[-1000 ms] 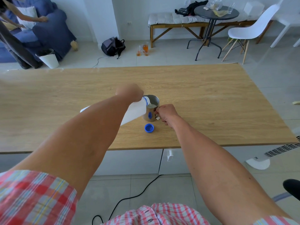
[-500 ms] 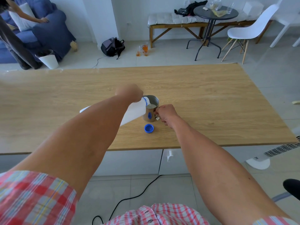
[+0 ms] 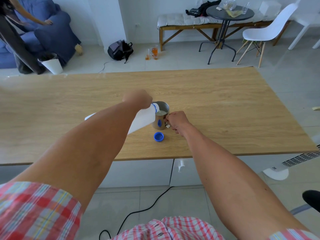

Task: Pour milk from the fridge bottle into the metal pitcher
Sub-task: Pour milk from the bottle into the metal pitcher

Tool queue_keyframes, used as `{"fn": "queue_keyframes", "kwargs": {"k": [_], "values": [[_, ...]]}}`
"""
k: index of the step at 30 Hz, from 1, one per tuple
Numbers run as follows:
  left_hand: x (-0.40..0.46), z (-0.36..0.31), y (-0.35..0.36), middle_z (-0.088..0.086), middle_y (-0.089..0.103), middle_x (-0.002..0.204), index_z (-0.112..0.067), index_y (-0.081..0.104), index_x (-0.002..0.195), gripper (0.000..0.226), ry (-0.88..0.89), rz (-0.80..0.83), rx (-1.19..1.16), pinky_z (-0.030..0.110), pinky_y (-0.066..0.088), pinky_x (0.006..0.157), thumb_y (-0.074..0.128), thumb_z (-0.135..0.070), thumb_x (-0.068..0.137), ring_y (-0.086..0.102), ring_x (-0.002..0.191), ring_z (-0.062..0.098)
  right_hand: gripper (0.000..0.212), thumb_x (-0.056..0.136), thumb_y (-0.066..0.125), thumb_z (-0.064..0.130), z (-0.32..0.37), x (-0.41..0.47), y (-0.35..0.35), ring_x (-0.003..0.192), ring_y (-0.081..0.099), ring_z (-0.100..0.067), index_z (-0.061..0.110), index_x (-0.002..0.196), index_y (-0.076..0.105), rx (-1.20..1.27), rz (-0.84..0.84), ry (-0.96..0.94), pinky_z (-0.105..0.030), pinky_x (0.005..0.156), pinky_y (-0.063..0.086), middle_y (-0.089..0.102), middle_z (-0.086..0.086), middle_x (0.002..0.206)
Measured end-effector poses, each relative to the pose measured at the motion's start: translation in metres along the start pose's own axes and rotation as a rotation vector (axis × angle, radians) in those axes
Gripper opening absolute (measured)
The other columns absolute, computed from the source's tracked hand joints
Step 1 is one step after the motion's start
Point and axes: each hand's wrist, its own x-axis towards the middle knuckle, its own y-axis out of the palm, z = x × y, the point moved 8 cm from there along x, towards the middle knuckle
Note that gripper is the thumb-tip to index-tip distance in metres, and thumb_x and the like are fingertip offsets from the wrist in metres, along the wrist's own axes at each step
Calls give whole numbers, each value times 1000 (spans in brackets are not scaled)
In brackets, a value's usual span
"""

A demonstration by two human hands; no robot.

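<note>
A white milk bottle [image 3: 143, 119] is tipped steeply, its blue-ringed neck resting over the rim of the metal pitcher [image 3: 161, 118]. My left hand [image 3: 138, 99] grips the bottle from above; my forearm hides most of the bottle's body. White milk shows inside the pitcher. My right hand [image 3: 177, 121] is closed on the pitcher's handle at its right side. The blue bottle cap [image 3: 158, 136] lies open side up on the wooden table [image 3: 225, 110], just in front of the pitcher.
Beyond the table's far edge are a black backpack [image 3: 120, 50], glasses on the floor [image 3: 152, 52], a white bin [image 3: 52, 64], a round black table [image 3: 229, 14] and a white chair [image 3: 266, 30]. A person leans on a blue sofa [image 3: 52, 32] at far left.
The bottle and both hands hold almost the same pose. The person at the sofa has shifted.
</note>
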Motion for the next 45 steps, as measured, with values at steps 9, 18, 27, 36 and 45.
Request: {"fn": "queue_keyframes", "kwargs": {"k": [9, 18, 27, 36, 45], "values": [[-1, 0, 0, 9, 60, 96, -12, 59, 106, 25, -2, 1, -4, 38, 43, 76, 40, -27, 101, 59, 92, 30, 24, 100, 50, 6, 1, 0, -1, 46, 36, -12, 11, 89, 71, -35, -10, -2, -11, 33, 24, 62, -8, 82], [-1, 0, 0, 9, 61, 97, -12, 59, 104, 24, -9, 6, -2, 38, 45, 78, 40, -25, 98, 61, 93, 31, 22, 96, 49, 3, 1, 2, -2, 45, 31, -12, 10, 91, 70, -32, -18, -36, -12, 34, 21, 55, -9, 79], [-1, -1, -1, 11, 63, 104, -12, 60, 106, 25, -6, 11, 10, 40, 47, 82, 41, -25, 98, 61, 95, 32, 20, 95, 49, 2, 1, 7, 0, 45, 29, -12, 12, 91, 66, -24, -16, -49, -12, 34, 19, 52, -10, 79], [-2, -2, -1, 10, 64, 102, -12, 60, 105, 24, -2, 12, 15, 40, 47, 82, 41, -24, 99, 62, 93, 31, 23, 97, 49, 2, -1, 6, 0, 43, 31, -11, 9, 92, 71, -14, -3, -31, -12, 32, 21, 52, -3, 64], [-2, -3, -1, 11, 64, 107, -12, 59, 108, 25, -2, 12, 25, 42, 50, 88, 41, -27, 100, 62, 97, 32, 22, 98, 48, 2, 0, 7, 0, 46, 31, -11, 10, 91, 68, -30, -6, -34, -12, 34, 21, 56, -10, 80]]}}
